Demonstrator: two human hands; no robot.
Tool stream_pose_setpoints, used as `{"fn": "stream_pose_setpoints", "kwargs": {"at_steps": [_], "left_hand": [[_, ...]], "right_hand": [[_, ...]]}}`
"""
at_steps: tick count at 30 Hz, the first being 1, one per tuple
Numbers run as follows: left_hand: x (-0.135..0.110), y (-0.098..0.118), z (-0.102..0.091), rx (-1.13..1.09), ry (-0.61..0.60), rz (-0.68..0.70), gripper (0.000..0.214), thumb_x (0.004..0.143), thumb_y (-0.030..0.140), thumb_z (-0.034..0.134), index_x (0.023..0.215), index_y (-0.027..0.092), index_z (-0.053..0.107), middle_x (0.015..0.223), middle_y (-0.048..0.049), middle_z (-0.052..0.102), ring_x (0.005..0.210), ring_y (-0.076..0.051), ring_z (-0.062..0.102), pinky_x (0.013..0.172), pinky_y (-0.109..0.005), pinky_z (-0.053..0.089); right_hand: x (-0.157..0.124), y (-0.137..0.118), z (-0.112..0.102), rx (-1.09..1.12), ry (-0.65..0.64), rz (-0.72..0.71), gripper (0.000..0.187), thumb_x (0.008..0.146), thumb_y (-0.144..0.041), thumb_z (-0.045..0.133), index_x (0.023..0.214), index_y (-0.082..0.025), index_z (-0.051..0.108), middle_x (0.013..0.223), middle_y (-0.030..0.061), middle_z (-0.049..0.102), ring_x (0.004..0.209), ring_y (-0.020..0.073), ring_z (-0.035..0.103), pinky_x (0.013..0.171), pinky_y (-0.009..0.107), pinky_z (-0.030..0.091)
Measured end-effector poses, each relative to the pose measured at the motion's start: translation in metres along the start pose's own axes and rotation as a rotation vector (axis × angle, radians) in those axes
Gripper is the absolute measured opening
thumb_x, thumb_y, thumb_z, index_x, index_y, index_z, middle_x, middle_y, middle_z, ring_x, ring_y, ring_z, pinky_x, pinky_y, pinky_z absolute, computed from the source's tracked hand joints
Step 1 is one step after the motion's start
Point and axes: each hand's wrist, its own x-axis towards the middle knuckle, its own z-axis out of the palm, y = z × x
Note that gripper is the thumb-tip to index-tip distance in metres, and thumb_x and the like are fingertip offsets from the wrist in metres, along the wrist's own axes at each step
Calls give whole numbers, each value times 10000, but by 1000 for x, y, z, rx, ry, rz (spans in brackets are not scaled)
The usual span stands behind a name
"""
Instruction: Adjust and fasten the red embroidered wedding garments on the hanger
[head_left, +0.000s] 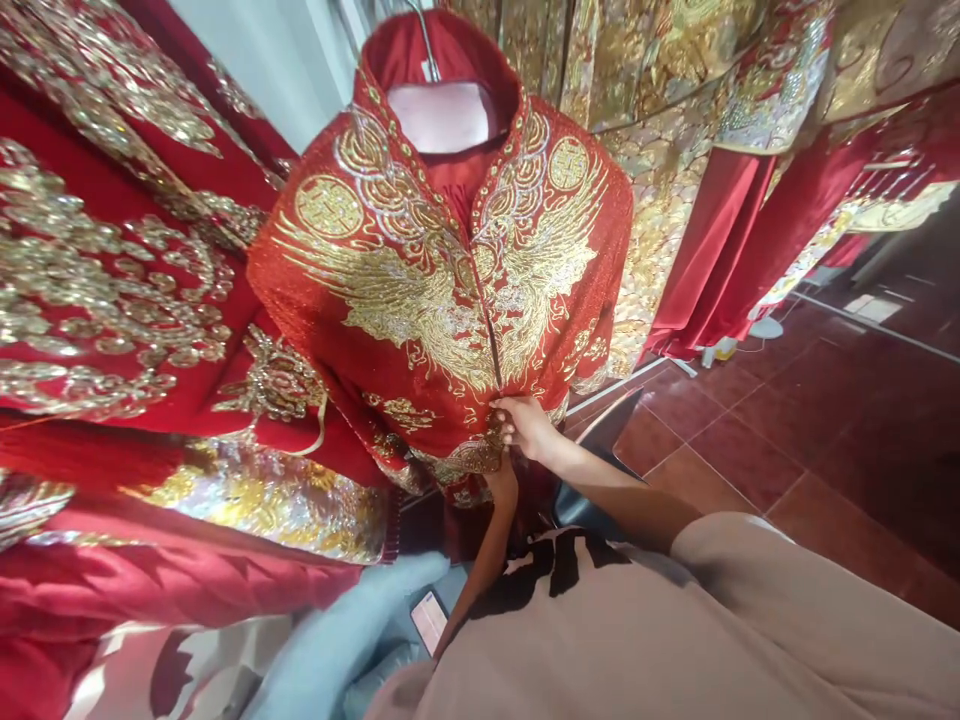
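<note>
Nearest the camera is the person's own beige cloth top (637, 640), filling the lower right. Just left of it a phone (429, 620) with a pale screen lies on light blue fabric (337, 640).

Two bare forearms reach up and away from the body to the same spot. The left hand (502, 478) goes in under the bottom hem of a red stand-collar jacket (420, 290) thick with gold and silver phoenix embroidery. Its fingers are hidden by the cloth, so its grip cannot be told. The right hand (526, 425) sits just above and to the right of it, fingers curled shut and pinching the hem edge at the foot of the front opening.

From that grip the jacket rises straight up and away. Its long axis follows the closed centre seam to the open collar, where it hangs on a padded pink hanger (450, 115). Both hands meet at the seam's lowest point; the right one has the clearer hold.

Similar red and gold garments (112, 280) crowd the left, more gold-worked robes (675, 150) hang behind on the right, and beyond them is a dark red tiled floor (787, 420).
</note>
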Motion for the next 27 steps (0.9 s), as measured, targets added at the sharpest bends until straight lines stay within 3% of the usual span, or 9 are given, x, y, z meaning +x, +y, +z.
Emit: {"fn": "stream_pose_setpoints", "kwargs": {"at_steps": [3, 10, 14, 17, 21, 27], "left_hand": [[-1, 3, -1, -2, 37, 9, 207, 750, 389, 691, 820, 202, 639, 995, -103, 658, 1142, -281, 538, 1067, -417, 324], [-2, 6, -3, -27, 59, -8, 244, 682, 426, 705, 794, 225, 624, 986, -112, 667, 1190, -317, 510, 1087, -445, 300], [-4, 6, -5, -27, 57, -7, 244, 657, 459, 705, 764, 252, 635, 971, -102, 675, 1198, -337, 500, 1087, -472, 300], [-5, 4, -7, -26, 71, 3, 233, 642, 471, 708, 764, 281, 650, 956, -92, 682, 1186, -345, 508, 1087, -495, 304], [-5, 0, -7, 8, 81, 9, 225, 652, 471, 689, 796, 299, 671, 955, -76, 698, 1172, -343, 529, 1086, -503, 325], [-2, -15, -10, 176, 86, 3, 279, 741, 425, 595, 945, 262, 693, 1106, -66, 686, 1208, -296, 527, 1039, -406, 424]], "right_hand": [[2, -4, -4, 6, 4, -11, 56, 699, -174, 574, 684, -143, 530, 450, -95, 418, 328, 8, 263, 325, 147, 205], [5, -15, -1, -3, -9, -31, 97, 770, -182, 577, 694, -123, 563, 456, -73, 452, 332, 10, 282, 329, 143, 229], [12, -24, 2, 10, -8, 64, 123, 778, -80, 507, 670, -119, 548, 416, -85, 406, 320, 6, 269, 332, 124, 227], [13, -35, 1, 12, -43, 179, 194, 814, -111, 447, 639, -108, 531, 408, -73, 396, 305, 4, 252, 321, 120, 223], [11, -45, 1, 15, -75, 281, 255, 871, -201, 425, 637, -123, 493, 408, -69, 410, 298, 3, 258, 315, 112, 232], [11, -41, 5, -31, -65, 287, 282, 905, -97, 329, 662, -124, 470, 378, -96, 346, 293, -5, 244, 326, 89, 230]]}}
